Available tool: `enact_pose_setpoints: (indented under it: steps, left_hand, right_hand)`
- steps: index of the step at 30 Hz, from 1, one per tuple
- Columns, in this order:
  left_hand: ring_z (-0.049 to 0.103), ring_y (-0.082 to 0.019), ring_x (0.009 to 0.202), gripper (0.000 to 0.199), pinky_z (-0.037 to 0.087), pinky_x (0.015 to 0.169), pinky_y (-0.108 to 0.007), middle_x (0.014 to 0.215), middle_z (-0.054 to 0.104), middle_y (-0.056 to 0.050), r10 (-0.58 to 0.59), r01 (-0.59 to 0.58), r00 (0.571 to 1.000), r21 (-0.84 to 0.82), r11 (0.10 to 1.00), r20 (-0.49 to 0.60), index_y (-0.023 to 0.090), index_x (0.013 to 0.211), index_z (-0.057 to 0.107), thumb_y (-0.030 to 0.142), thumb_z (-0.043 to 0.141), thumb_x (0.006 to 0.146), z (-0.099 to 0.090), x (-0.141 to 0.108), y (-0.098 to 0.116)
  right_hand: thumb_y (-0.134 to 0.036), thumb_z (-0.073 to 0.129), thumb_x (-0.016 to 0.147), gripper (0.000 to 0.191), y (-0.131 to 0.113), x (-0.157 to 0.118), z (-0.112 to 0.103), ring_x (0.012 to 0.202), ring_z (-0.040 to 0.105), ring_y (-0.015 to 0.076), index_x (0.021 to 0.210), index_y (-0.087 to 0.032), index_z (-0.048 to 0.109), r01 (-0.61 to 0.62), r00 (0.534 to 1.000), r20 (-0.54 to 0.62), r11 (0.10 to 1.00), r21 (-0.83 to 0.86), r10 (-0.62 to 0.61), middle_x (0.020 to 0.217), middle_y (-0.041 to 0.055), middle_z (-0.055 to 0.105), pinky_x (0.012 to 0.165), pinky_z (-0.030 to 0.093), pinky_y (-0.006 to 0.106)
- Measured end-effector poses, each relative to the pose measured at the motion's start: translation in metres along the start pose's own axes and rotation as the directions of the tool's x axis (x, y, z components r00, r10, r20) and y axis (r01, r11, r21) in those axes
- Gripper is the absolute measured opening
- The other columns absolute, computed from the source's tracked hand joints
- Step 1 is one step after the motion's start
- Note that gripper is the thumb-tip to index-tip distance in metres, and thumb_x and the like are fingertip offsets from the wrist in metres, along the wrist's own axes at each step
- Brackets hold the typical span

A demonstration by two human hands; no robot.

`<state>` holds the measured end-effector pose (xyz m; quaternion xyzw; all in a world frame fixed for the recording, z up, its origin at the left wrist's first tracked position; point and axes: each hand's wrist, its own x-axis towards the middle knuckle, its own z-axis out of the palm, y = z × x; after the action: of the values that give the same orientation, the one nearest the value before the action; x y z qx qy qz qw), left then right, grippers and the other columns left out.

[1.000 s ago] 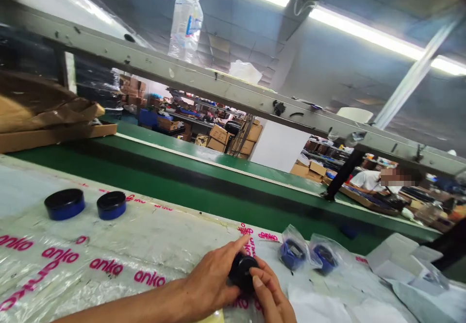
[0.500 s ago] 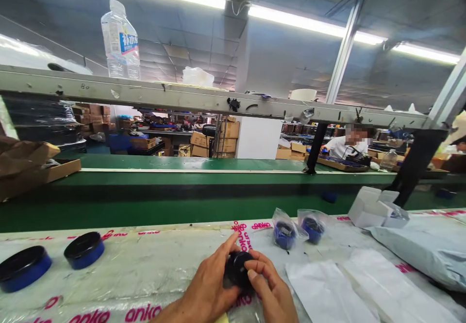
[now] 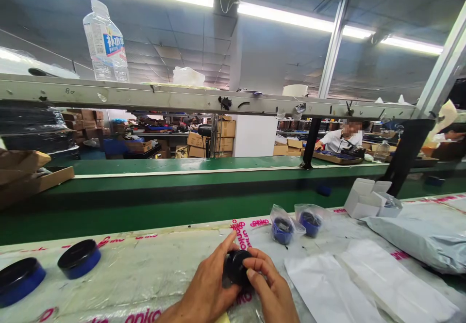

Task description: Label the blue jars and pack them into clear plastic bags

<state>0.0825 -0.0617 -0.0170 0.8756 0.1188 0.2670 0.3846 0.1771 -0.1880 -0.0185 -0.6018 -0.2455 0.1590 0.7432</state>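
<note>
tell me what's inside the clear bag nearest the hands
A blue round part with a dark top shows through the bag; its underside and far side are hidden.

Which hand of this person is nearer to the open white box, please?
The right hand: it is left of the white box and nearer the camera, touching the round black piece. The left hand is on that piece's left side, farther from the box.

Disc point(image 3: 238, 267) between left hand point(image 3: 209, 284) and right hand point(image 3: 271, 286), above bench point(image 3: 145, 269). Pair of loose discs point(image 3: 80, 262) at bench's left. Two bagged discs point(image 3: 283, 233) beyond hands, rightward. Paper sheets point(image 3: 327, 289) right of right hand; pouch point(image 3: 418, 238) and carton point(image 3: 360, 201) behind sheets. Conveyor point(image 3: 127, 211) behind bench. Bottle point(image 3: 105, 46) on overhead shelf point(image 3: 163, 96), left.
</note>
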Motion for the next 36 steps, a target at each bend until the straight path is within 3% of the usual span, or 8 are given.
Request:
enact_pose_setpoints:
  steps: [18, 25, 30, 32, 36]
  left_hand:
    - [0.068, -0.024, 0.110, 0.091, 0.053, 0.101, -0.036, 0.130, 0.067, -0.002, -0.032, 0.032, 0.999, 0.009, 0.999, 0.021, 0.034, 0.153, 0.033, 0.007, 0.066, 0.072, -0.005, 0.000, 0.011]
    - [0.065, -0.026, 0.116, 0.091, 0.050, 0.105, -0.039, 0.133, 0.065, -0.003, -0.015, 0.015, 1.000, 0.020, 1.000, 0.011, 0.033, 0.153, 0.035, 0.008, 0.067, 0.071, -0.003, 0.000, 0.006]
    - [0.056, -0.029, 0.127, 0.097, 0.041, 0.114, -0.046, 0.141, 0.059, -0.006, -0.026, 0.026, 0.997, -0.010, 1.000, 0.066, 0.031, 0.154, 0.035, 0.005, 0.065, 0.065, -0.012, -0.003, 0.018]
    - [0.056, -0.030, 0.128, 0.093, 0.040, 0.115, -0.048, 0.141, 0.059, -0.007, -0.040, 0.043, 0.996, -0.046, 0.998, 0.076, 0.029, 0.153, 0.037, 0.006, 0.066, 0.068, -0.016, -0.004, 0.022]
    - [0.056, -0.029, 0.126, 0.069, 0.042, 0.113, -0.048, 0.138, 0.060, -0.010, -0.070, 0.076, 0.997, -0.151, 0.986, 0.040, 0.026, 0.151, 0.041, 0.021, 0.063, 0.086, -0.017, -0.005, 0.020]
  right_hand:
    - [-0.039, 0.069, 0.072, 0.020, 0.006, -0.001, 0.001, 0.111, 0.064, 0.0315, 0.077, -0.022, 0.077, 0.040, 0.999, -0.032, 0.999, -0.011, -0.041, 0.117, 0.0126, 0.069, 0.094, 0.053, 0.038]
    - [-0.041, 0.070, 0.071, 0.021, 0.009, -0.001, 0.000, 0.111, 0.065, 0.0311, 0.076, -0.021, 0.077, 0.056, 0.998, -0.038, 0.998, -0.026, -0.057, 0.118, 0.0133, 0.070, 0.092, 0.054, 0.037]
    - [-0.038, 0.069, 0.070, 0.019, 0.009, -0.001, -0.001, 0.106, 0.067, 0.0288, 0.076, -0.022, 0.077, 0.049, 0.998, -0.038, 0.998, -0.029, -0.050, 0.117, 0.0122, 0.070, 0.088, 0.056, 0.034]
    - [-0.037, 0.068, 0.070, 0.019, 0.009, -0.001, -0.001, 0.106, 0.067, 0.0287, 0.076, -0.022, 0.077, 0.050, 0.998, -0.039, 0.998, -0.028, -0.051, 0.117, 0.0122, 0.070, 0.088, 0.056, 0.034]
    - [-0.038, 0.069, 0.070, 0.019, 0.010, -0.001, -0.001, 0.108, 0.067, 0.0296, 0.076, -0.022, 0.077, 0.054, 0.998, -0.032, 0.998, -0.031, -0.055, 0.118, 0.0120, 0.070, 0.088, 0.056, 0.034]
